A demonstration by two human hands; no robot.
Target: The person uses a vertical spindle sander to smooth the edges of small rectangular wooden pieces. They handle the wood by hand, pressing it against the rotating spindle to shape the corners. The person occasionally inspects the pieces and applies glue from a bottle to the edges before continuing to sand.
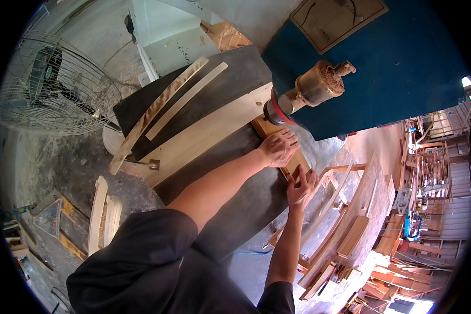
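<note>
Brown wood under both: left hand [280,148] folded over the board [267,129], apparently holding it down; right hand [302,189] at the near end, thumb and fingers spread against it, perhaps for steadiness. Board lies on the dark surface [227,196], far end beside the red-rimmed head [273,111]. Farther left, a pale plank [209,132] spans the surface, two strips [165,100] beyond, seemingly just set aside.

Board [294,163] partly hidden under left hand [280,148] and right hand [301,191]
</note>
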